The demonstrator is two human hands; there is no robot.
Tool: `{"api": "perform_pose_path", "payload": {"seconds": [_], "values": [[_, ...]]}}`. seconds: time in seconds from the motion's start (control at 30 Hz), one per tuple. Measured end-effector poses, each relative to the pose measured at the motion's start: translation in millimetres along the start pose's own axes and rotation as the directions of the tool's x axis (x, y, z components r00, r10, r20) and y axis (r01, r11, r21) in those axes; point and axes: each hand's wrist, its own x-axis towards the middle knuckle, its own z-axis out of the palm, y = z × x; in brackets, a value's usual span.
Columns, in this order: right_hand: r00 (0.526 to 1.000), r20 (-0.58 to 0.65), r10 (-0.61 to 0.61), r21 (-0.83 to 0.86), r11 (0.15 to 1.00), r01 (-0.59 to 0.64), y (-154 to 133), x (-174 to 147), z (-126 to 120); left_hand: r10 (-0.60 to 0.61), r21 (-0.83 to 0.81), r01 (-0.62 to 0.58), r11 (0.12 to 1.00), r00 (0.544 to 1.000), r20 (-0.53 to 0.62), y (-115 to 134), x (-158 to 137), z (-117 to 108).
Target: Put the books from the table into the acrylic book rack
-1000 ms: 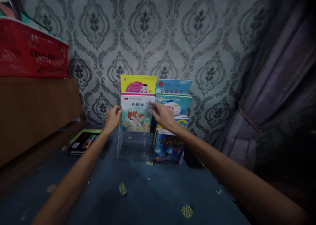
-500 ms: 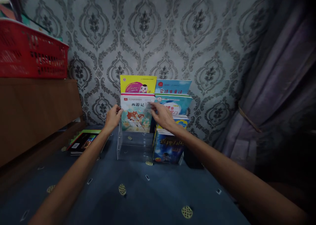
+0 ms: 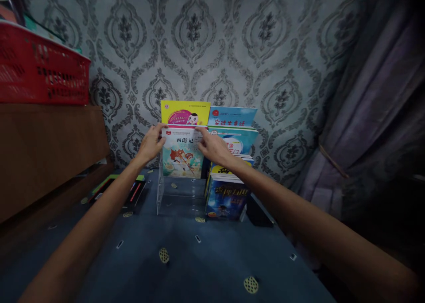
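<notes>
A book with a white and pale green cover (image 3: 182, 159) stands in the left column of a clear acrylic stepped stand (image 3: 160, 196). My left hand (image 3: 151, 143) grips its upper left corner, index finger along the top edge and thumb near the side. At the upper right corner, my right hand (image 3: 214, 145) holds the same book, index finger at the top and thumb over the front. Behind it rises a yellow book (image 3: 186, 112). The right column carries a blue book (image 3: 232, 116), a teal book (image 3: 247, 137) and a dark blue book (image 3: 227, 201) at the front.
Several books, including a black one (image 3: 136, 194), lie on the blue patterned cloth (image 3: 199, 267) left of the stand. A red basket (image 3: 63, 79) sits on a brown wooden cabinet (image 3: 53, 148). A dark flat object (image 3: 260, 214) lies right of the stand, near a purple curtain (image 3: 335, 152).
Both hands have shifted up slightly, from the book's sides to its top corners, with the index fingers now on the top edge. The book stays in place.
</notes>
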Motion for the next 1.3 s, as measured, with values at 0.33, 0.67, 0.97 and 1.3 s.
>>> {"api": "perform_pose_path", "payload": {"seconds": [0.33,0.67,0.97,1.3], "values": [[1.0,0.024,0.017,0.019,1.0,-0.017,3,2,1,-0.215,-0.394,0.317,0.863,0.935,0.283,-14,14,4],[0.998,0.054,0.039,0.052,0.998,-0.042,-7,-10,-5,-0.245,-0.487,0.408,0.772,0.899,0.364,-23,-9,24],[0.961,0.241,-0.138,0.192,0.977,0.093,-40,-77,15,-0.272,-0.491,0.427,0.759,0.894,0.356,-21,-8,23],[0.955,0.256,-0.152,0.243,0.966,0.088,-29,-86,22,-0.252,-0.504,0.403,0.764,0.906,0.341,-22,-8,28]]}}
